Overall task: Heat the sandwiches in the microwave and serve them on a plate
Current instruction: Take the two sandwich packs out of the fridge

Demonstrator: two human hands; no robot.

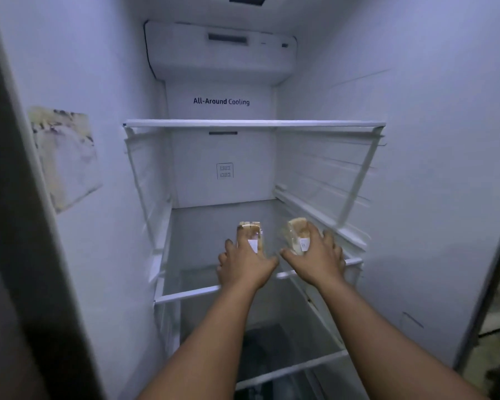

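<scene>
So, fridge grab | left hand [244,267] is closing on a clear-wrapped tan sandwich with white label [250,233], right hand [316,259] is gripping its twin [296,233] | both sitting over the glass fridge shelf [185,293] | tip: lift level, clear the shelf lip, don't squish.

Two wrapped, white-labelled sandwiches [250,233], side by side

Upper shelf [254,123] overhead; fridge walls [416,168] hem sides.
</scene>
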